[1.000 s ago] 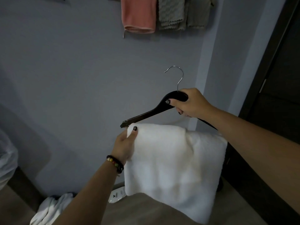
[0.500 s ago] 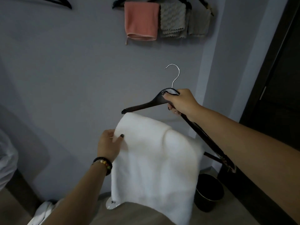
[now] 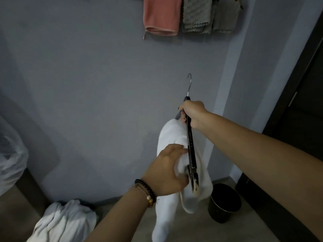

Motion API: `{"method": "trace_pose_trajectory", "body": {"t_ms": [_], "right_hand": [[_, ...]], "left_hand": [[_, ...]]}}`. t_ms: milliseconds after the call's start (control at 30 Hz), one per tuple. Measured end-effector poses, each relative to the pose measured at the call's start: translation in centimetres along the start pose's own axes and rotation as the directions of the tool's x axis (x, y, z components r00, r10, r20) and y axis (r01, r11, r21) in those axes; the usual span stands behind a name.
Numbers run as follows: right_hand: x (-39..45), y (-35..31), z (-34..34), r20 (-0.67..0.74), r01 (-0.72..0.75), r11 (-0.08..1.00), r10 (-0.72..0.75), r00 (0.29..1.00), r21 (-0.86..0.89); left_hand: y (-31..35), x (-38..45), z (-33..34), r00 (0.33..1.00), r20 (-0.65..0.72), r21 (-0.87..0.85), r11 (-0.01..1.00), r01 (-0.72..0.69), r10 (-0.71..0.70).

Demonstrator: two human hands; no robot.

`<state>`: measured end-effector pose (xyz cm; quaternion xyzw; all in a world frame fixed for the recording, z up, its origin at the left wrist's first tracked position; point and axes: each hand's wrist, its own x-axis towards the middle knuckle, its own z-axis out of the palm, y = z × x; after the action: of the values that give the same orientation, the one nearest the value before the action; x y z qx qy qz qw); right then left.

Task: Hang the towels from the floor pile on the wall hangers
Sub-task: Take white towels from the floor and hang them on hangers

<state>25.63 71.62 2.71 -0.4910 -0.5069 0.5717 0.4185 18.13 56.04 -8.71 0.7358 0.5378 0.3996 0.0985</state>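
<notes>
My right hand [image 3: 193, 112] grips the top of a dark wooden hanger [image 3: 191, 147] just below its metal hook, and the hanger is seen edge-on, pointing toward me. A white towel [image 3: 170, 135] is draped over the hanger's bar and hangs down on both sides. My left hand [image 3: 167, 170] reaches in from the left and holds the towel's folds beside the bar; its fingertips are hidden in the cloth. A pile of white towels [image 3: 64, 220] lies on the floor at lower left. High on the wall hang a pink towel [image 3: 161, 14] and grey towels [image 3: 197, 13].
A dark round bin [image 3: 224, 203] stands on the floor by the wall corner, just right of the hanging towel. A dark door [image 3: 300, 105] fills the right side. A pale plastic-covered object [image 3: 10, 154] sits at the left edge.
The hanger has turned from broadside to edge-on. My left hand moved from the towel's left edge to the folds at the bar. The view tilted down, showing more floor.
</notes>
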Motion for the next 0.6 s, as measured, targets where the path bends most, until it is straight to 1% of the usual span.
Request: {"method": "trace_pose_trajectory", "body": {"t_ms": [67, 133, 167, 200, 267, 300, 367, 467, 533, 600], "right_hand": [[0.5, 0.3, -0.3, -0.026, -0.018, 1.000, 0.018, 1.000, 0.008], [1.0, 0.6, -0.5, -0.033, -0.012, 1.000, 0.012, 0.999, -0.006], [1.3, 0.8, -0.7, -0.043, 0.007, 0.999, -0.009, 0.999, -0.037], [1.6, 0.9, -0.9, -0.062, 0.040, 0.995, -0.046, 0.997, -0.095], [2.2, 1.4, -1.7, -0.136, 0.118, 0.954, -0.160, 0.978, -0.275], [2.5, 1.6, -2.2, -0.182, 0.138, 0.923, -0.215, 0.959, -0.359], [2.9, 1.9, -3.2, -0.254, 0.151, 0.883, -0.286, 0.924, -0.445], [3.2, 1.9, -4.4, -0.320, 0.150, 0.884, -0.312, 0.895, -0.442], [3.1, 1.8, -4.8, -0.351, 0.124, 0.922, -0.261, 0.899, -0.367], [2.9, 1.8, -4.5, -0.362, 0.111, 0.959, -0.204, 0.910, -0.261]], "left_hand": [[-0.1, -0.1, 0.5, 1.000, -0.005, 0.176, 0.984, -0.024, 0.025], [-0.1, -0.2, 1.0, 0.996, -0.081, 0.351, 0.936, -0.008, 0.038], [-0.1, -0.1, 1.2, 0.992, -0.119, 0.398, 0.917, 0.003, 0.048], [-0.1, 0.1, 1.3, 0.986, -0.155, 0.410, 0.912, 0.013, 0.056], [-0.1, 0.5, 1.4, 0.971, -0.226, 0.333, 0.943, 0.007, 0.073], [0.1, 0.7, 1.4, 0.963, -0.256, 0.280, 0.960, -0.012, 0.087], [0.7, 1.0, 1.4, 0.943, -0.302, 0.204, 0.976, -0.081, 0.142], [1.1, 0.8, 1.5, 0.905, -0.348, 0.202, 0.962, -0.184, 0.246], [0.4, 0.7, 1.2, 0.889, -0.374, 0.240, 0.954, -0.182, 0.264], [-0.7, 0.4, 1.0, 0.906, -0.345, 0.284, 0.947, -0.147, 0.245]]}}
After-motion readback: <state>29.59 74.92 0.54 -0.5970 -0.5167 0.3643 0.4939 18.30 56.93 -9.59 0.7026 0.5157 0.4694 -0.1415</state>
